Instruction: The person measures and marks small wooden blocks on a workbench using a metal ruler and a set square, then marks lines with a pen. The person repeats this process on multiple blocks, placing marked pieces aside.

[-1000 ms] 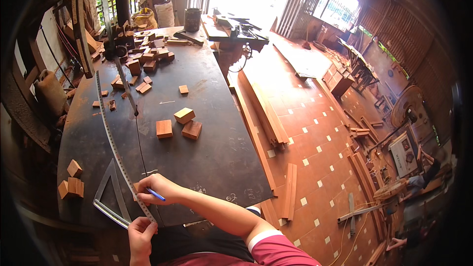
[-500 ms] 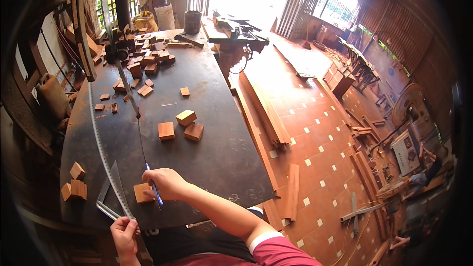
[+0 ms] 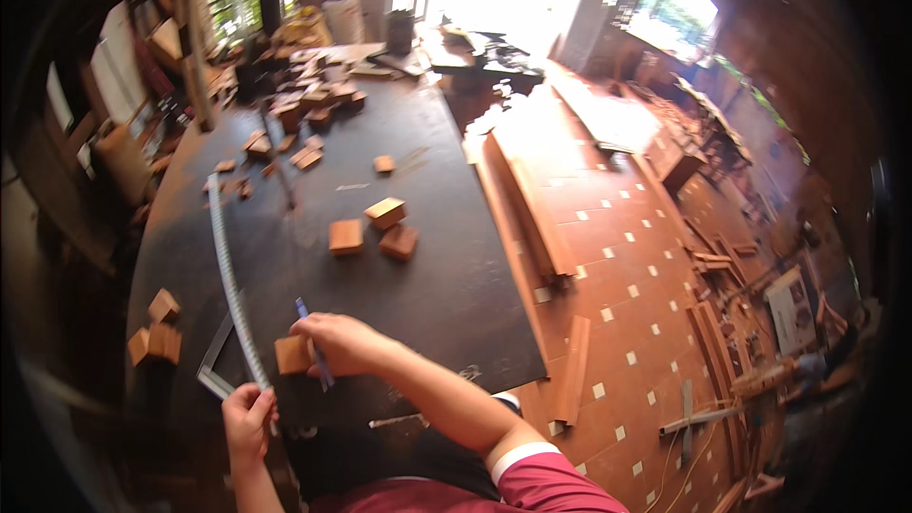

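Dark, round-edged wooden table, scuffed top, bearing all items listed. Long grey metal ruler, lying along the left side and running to the near edge. Grey metal try square at the near left, partly under the ruler. Three loose reddish-brown wooden blocks at mid-table; further blocks heaped at the far edge. Small square reddish-brown wooden block near the near edge, just beside the ruler. Right hand touching this block, fingers gripping a blue pencil. Left hand clenched on the ruler's near end.
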`<act>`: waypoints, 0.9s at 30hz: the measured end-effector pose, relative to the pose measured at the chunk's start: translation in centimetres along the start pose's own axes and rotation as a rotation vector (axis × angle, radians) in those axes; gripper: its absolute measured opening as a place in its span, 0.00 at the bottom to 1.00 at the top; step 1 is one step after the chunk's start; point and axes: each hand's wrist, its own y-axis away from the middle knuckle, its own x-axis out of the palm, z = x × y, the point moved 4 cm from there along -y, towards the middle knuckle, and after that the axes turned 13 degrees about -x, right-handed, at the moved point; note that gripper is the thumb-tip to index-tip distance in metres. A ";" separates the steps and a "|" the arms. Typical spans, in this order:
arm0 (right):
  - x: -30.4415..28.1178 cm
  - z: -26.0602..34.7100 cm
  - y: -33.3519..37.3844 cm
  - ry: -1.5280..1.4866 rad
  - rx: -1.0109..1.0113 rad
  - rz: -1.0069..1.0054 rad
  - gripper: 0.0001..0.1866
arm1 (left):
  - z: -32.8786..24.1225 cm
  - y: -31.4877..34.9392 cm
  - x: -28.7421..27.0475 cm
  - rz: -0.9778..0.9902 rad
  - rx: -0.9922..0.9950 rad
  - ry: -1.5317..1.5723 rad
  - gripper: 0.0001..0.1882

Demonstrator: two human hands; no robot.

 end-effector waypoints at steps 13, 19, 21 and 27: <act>0.9 1.6 -1.2 -0.101 -0.018 -0.007 0.30 | -1.1 0.3 0.7 -0.062 -0.063 -0.235 0.11; 0.7 1.8 -1.2 -0.086 -0.038 0.008 0.30 | -1.5 0.5 1.5 -0.078 -0.090 -0.315 0.11; 0.6 1.8 -1.2 -0.074 -0.043 0.018 0.29 | -1.9 0.5 1.7 -0.062 -0.105 -0.329 0.11; 0.3 1.9 -1.3 0.071 -0.058 0.028 0.30 | -1.8 0.4 1.8 -0.062 -0.122 -0.360 0.11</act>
